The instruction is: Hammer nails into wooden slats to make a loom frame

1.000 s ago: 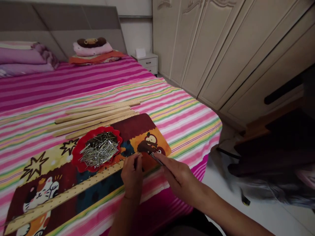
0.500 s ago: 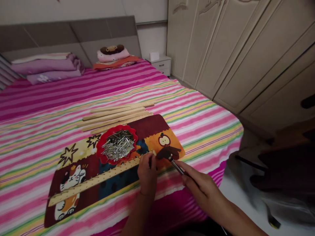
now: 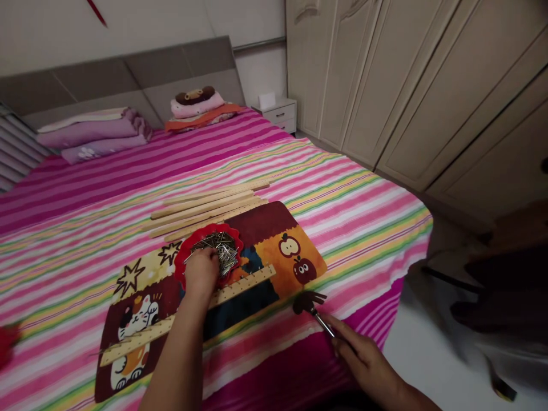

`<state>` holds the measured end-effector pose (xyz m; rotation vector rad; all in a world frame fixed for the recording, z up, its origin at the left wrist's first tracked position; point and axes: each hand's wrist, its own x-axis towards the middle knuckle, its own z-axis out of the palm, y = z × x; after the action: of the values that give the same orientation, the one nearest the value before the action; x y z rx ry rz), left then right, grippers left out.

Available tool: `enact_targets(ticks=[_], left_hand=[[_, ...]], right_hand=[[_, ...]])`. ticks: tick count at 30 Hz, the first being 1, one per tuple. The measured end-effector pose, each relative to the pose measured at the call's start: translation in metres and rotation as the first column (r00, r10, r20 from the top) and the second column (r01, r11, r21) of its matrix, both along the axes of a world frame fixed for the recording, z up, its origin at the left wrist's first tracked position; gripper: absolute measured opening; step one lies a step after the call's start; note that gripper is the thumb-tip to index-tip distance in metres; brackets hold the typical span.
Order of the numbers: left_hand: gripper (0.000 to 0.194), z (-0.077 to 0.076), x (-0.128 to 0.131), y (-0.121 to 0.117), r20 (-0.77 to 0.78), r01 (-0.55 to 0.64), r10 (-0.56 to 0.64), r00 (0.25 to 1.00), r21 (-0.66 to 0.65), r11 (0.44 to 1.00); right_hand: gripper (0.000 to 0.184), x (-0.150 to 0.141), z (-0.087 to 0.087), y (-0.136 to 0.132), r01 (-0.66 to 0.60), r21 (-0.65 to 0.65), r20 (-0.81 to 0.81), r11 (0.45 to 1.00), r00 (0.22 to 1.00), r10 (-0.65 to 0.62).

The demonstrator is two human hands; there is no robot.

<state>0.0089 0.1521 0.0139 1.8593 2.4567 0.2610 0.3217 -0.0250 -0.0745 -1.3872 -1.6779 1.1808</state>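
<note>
My left hand [image 3: 202, 269] reaches into a red scalloped bowl [image 3: 180, 261], its fingers curled down among the loose metal nails [image 3: 226, 251]. Its fingertips are partly hidden there. Below the bowl, a narrow wooden strip [image 3: 244, 285] with nails standing in it in rows lies across a patterned mat [image 3: 261, 225]. My left forearm covers the strip's middle. Off the mat's right corner, my right hand [image 3: 363, 354] is closed around the handle of a claw hammer [image 3: 324, 324]. The hammer's dark head is close to the mat's lower edge.
Several wooden strips [image 3: 205, 206] lie beyond the mat on the striped bedspread [image 3: 342, 205]. Folded bedding [image 3: 100, 134] is stacked near the headboard [image 3: 149, 74]. A nightstand [image 3: 280, 114] and a wardrobe [image 3: 363, 74] stand beyond the bed. A red blurred thing [image 3: 7, 342] shows at the left edge.
My left hand has left the right end of the strip and moved up and left into the bowl. My right hand has drawn the hammer down, off the mat, uncovering a printed apple.
</note>
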Motion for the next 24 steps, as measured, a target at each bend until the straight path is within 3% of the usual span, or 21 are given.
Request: enact_targets(ticks=[4, 11, 14, 17, 19, 21, 24], left_hand=[[0.029, -0.004, -0.005, 0.009, -0.060, 0.014, -0.022, 0.998, -0.128, 0.992], [0.023, -0.001, -0.006, 0.004, -0.118, 0.096, -0.107, 0.987, -0.093, 0.991], [0.020, 0.005, -0.007, 0.002, -0.023, 0.067, -0.067, 0.998, 0.002, 0.998], [0.015, 0.015, -0.006, -0.005, 0.241, -0.038, 0.021, 0.970, 0.065, 0.997], [0.023, 0.022, -0.002, -0.013, 0.515, -0.076, 0.023, 0.857, 0.083, 0.994], [0.039, 0.028, 0.004, -0.025, 0.739, -0.090, -0.013, 0.673, 0.100, 0.991], [0.043, 0.035, 0.020, -0.044, 0.889, -0.076, 0.005, 0.458, 0.033, 0.997]], right_hand=[[0.045, 0.000, -0.004, 0.000, 0.011, -0.018, -0.004, 1.000, 1.000, -0.011], [0.043, 0.001, -0.008, 0.002, 0.048, 0.049, -0.015, 0.998, 0.999, -0.047], [0.043, 0.000, -0.009, 0.003, 0.052, 0.065, -0.007, 0.996, 0.999, -0.052], [0.045, -0.002, -0.011, 0.003, 0.048, 0.045, 0.000, 0.998, 0.999, -0.048], [0.046, -0.002, -0.012, 0.003, 0.048, 0.018, -0.003, 0.999, 0.999, -0.048], [0.046, -0.003, -0.013, 0.002, 0.049, -0.007, -0.019, 0.999, 0.999, -0.049], [0.045, -0.003, -0.012, 0.002, 0.051, -0.020, -0.042, 0.998, 0.998, -0.052]])
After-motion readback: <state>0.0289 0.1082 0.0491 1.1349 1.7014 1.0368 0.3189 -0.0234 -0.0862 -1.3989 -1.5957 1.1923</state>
